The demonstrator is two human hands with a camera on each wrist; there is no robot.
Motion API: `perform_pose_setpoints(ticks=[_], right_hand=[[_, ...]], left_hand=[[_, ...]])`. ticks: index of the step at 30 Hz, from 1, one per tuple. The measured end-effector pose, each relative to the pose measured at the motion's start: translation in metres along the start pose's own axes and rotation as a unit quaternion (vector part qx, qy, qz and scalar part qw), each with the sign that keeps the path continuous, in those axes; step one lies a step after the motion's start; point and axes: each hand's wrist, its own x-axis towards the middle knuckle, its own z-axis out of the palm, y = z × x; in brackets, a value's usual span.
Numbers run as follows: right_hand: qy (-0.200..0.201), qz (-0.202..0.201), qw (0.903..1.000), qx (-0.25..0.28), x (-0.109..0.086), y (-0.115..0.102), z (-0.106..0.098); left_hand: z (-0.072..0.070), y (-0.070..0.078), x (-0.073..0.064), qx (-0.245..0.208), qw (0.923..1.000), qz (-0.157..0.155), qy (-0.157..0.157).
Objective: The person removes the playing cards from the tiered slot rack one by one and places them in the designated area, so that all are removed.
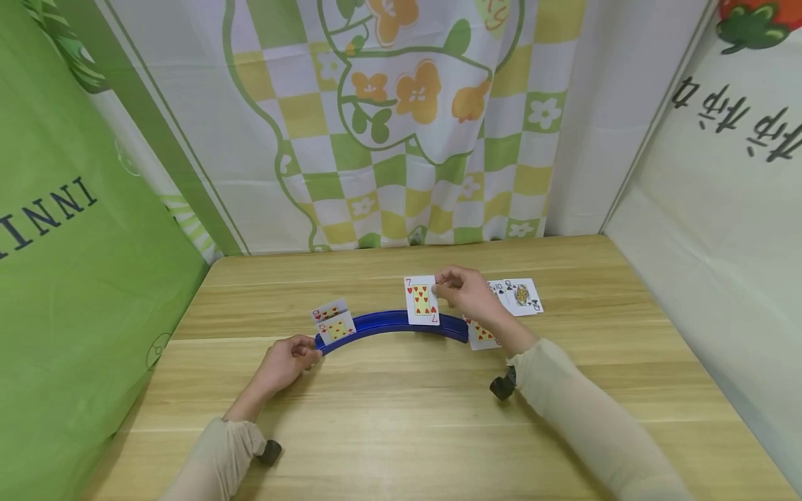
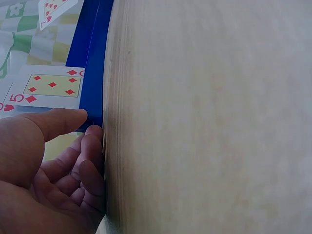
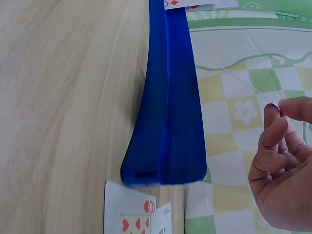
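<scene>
Head view is showing a wood table (image 1: 388, 417) with a blue rack (image 1: 382, 321) curving across it. The left hand (image 1: 285, 362) is pinching the rack's left end. The right hand (image 1: 466, 292) is up over the right part of the rack, and its thumb and finger are pinching one card, the 7 (image 1: 422, 301), by its side edge. The 7 is hanging in the air above the rack, not touching it, with its red hearts facing the person. The 5 (image 1: 337, 328) is standing in the rack near its left end, and a red card (image 1: 328, 311) is peeking out behind it. The 8 (image 1: 482, 336) is resting just past the rack's right end. A queen (image 1: 523, 297) and a 10 (image 1: 498, 286) are lying farther back, right of the rack.

The person seems to be bringing the 7 to the rack's groove (image 3: 168, 73). A soft pinch is probably best, since a hard one could be bending the card. Its bottom edge should be pointing straight down at the groove, so it is not catching on the rack's front lip. The left hand is likely helping by holding the rack firm; without it, the rack could be sliding.
</scene>
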Motion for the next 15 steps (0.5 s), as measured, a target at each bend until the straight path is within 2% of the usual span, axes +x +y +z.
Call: perform_pose_setpoints(ticks=[15], right_hand=[[0.010,0.029,0.9995,0.008,-0.011,0.008,-0.020]], left_hand=[[0.000,0.001,-0.001,0.000,1.0000,-0.002,0.001]])
